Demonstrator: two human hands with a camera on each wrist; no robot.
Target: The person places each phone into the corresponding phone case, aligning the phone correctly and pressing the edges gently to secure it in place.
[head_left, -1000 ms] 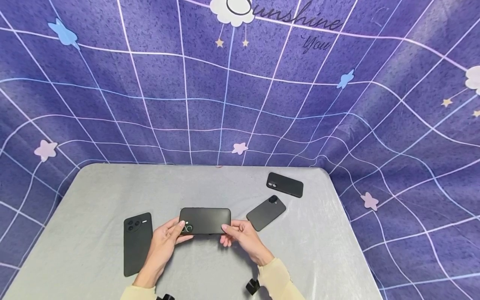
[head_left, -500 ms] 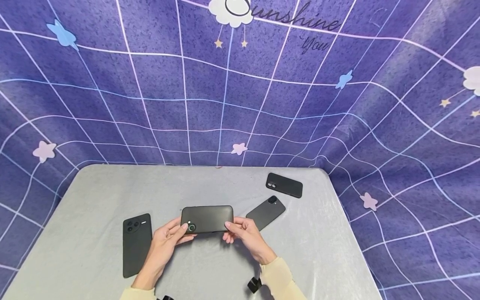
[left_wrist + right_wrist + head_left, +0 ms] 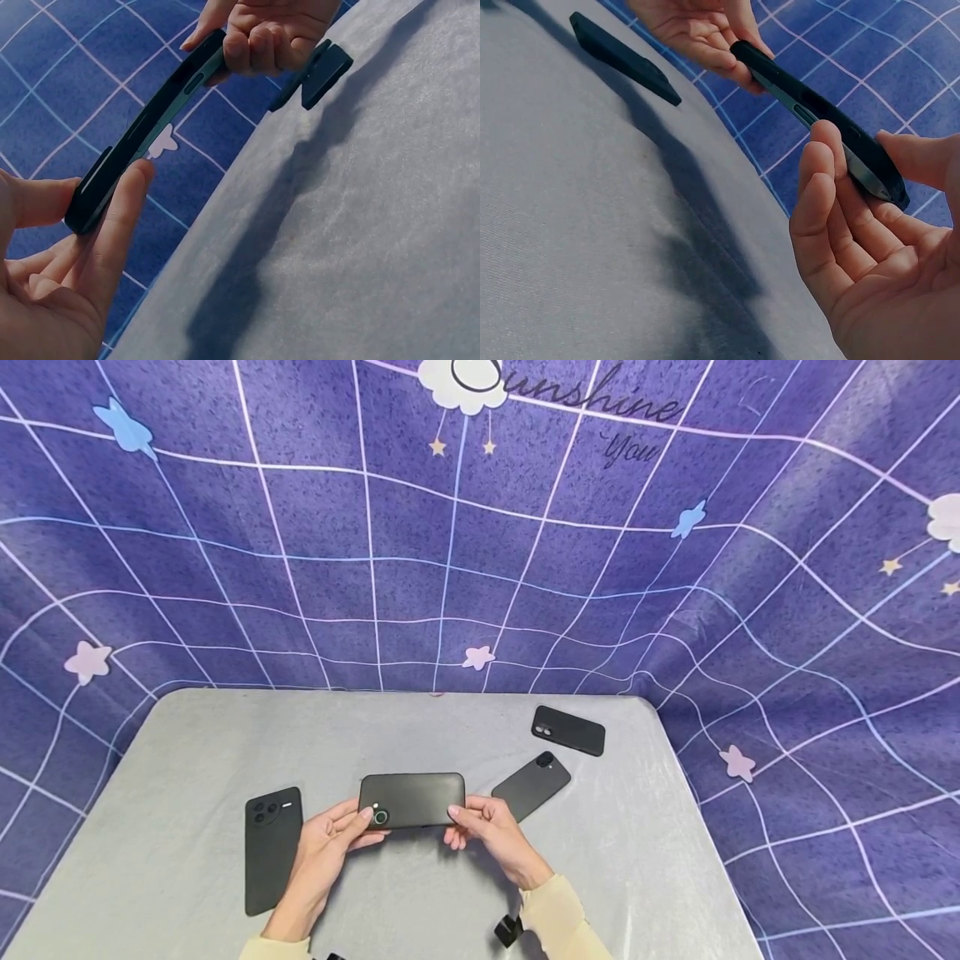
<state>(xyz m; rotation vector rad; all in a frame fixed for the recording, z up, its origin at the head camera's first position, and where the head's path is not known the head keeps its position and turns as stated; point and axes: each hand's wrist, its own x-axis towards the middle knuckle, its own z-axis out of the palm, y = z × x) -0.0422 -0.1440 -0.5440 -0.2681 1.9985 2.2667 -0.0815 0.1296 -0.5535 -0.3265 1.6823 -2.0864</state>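
Both hands hold a phone with a black phone case (image 3: 416, 797) on its back, sideways above the table. The left hand (image 3: 324, 845) pinches the left end, its thumb beside the camera opening and partly over it. The right hand (image 3: 497, 837) pinches the right end, thumb on the case's back and fingers beneath. In the right wrist view, the phone's metallic side (image 3: 866, 172) shows along the case's edge (image 3: 810, 94). The left wrist view shows the phone's teal side (image 3: 187, 90) bare beside the dark case; whether the case is fully seated cannot be told. The screen is hidden.
A large black phone or case (image 3: 272, 852) lies left of the left hand. Right of the hands lies a dark phone (image 3: 531, 785), with a black phone case (image 3: 568, 731) behind it. The grey-covered table (image 3: 225, 735) meets a purple gridded cloth (image 3: 405, 585) at the back.
The cased phone has shifted and tilted slightly in the hands, a little right and then back. The left thumb now covers more of the camera area. Both hands keep their grip.
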